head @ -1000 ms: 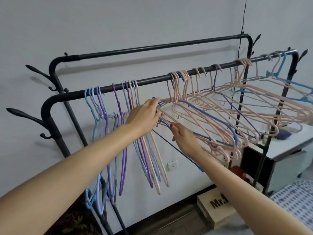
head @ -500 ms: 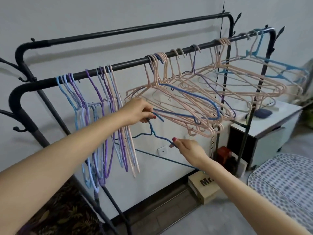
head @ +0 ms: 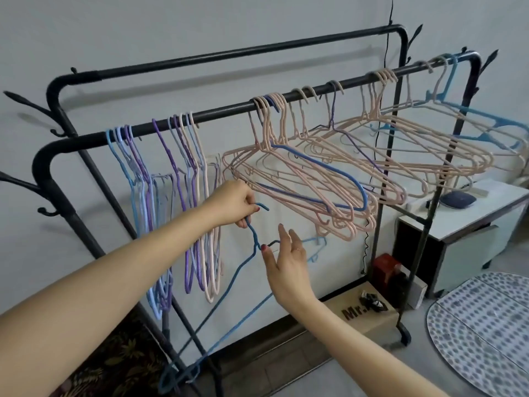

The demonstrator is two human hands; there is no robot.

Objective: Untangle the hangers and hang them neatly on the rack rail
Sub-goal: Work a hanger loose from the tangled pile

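Blue wire hanger point(head: 243, 270) off rail, hook pinched in our left hand point(head: 233, 206), body dangling tilted below both hands. Our right hand point(head: 286, 260) spread, fingers straight, thumb tip at hanger neck. Black rack rail point(head: 229, 111) above hands. Blue, purple, pink hangers point(head: 169, 196) hung straight behind left hand; tangled pink bunch point(head: 329, 179) above right hand.

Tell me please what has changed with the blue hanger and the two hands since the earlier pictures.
The blue hanger came out of the pink tangle and now hangs low. The left hand now grips its hook, and the right hand let go and opened. The sorted hangers stayed on the front rail.
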